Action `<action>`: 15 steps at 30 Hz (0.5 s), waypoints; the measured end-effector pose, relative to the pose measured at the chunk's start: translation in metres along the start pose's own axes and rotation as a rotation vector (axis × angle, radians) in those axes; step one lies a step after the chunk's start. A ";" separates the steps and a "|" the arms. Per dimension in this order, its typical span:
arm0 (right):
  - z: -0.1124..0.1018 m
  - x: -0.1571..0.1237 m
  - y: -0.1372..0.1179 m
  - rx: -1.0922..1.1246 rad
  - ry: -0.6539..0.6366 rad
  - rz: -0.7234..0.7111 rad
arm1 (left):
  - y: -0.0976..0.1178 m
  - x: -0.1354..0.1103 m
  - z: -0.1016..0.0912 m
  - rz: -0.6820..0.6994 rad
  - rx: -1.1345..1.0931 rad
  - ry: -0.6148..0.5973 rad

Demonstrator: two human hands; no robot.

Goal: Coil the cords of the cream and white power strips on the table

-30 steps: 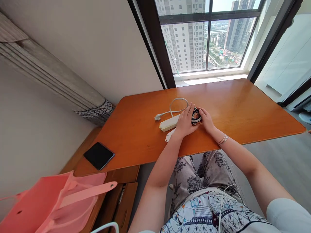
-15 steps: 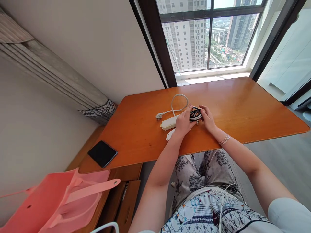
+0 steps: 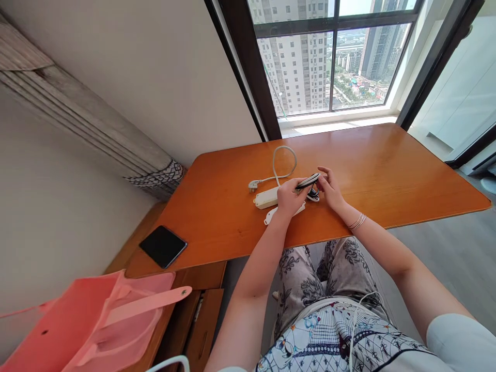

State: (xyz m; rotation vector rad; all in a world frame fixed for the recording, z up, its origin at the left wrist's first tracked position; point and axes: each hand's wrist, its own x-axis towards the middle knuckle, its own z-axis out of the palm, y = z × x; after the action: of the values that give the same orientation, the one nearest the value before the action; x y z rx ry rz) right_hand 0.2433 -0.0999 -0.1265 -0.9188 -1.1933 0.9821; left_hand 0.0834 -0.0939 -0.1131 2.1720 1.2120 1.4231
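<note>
A coiled bundle of black and white cable (image 3: 309,181) is gripped in my left hand (image 3: 290,197), tilted up off the table. My right hand (image 3: 330,189) is at the bundle's right end, its thumb and a finger closed on the edge while other fingers stick out. Below the bundle, a white plug end and dark cable (image 3: 313,194) show between the hands. A white power strip (image 3: 267,198) lies partly behind my left hand, its grey cord (image 3: 296,160) looping to a plug (image 3: 253,185). Nearer me is a second white strip (image 3: 270,215), partly covered by my left wrist.
The orange wooden table (image 3: 387,170) stands against a window (image 3: 333,67). A black tablet (image 3: 163,246) lies at its left corner. Beside that sits an open pink bag (image 3: 96,320) with a strap. A wooden drawer unit (image 3: 205,315) is under the table's left side.
The cable bundle has been lifted and turned more edge-on in my left hand. The white plug end beneath it has come into view. The grey cord loop has shifted slightly.
</note>
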 end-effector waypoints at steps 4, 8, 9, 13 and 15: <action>-0.001 -0.001 -0.001 0.001 -0.016 -0.006 | 0.005 0.001 0.000 -0.052 -0.142 -0.013; -0.002 -0.001 0.001 -0.014 -0.036 -0.012 | 0.001 0.003 0.000 -0.129 -0.280 -0.018; -0.003 -0.001 0.001 -0.017 -0.048 -0.014 | -0.001 0.003 0.000 -0.146 -0.323 -0.022; -0.004 -0.004 0.000 -0.052 -0.130 -0.048 | -0.009 0.005 0.003 -0.214 -0.518 -0.027; -0.003 -0.008 -0.002 -0.122 -0.213 -0.068 | -0.012 0.005 0.005 -0.241 -0.563 0.002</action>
State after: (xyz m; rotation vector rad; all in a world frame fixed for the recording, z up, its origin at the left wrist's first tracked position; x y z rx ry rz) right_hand 0.2459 -0.1080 -0.1276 -0.8785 -1.4683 0.9781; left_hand 0.0827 -0.0816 -0.1200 1.5893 0.8924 1.4430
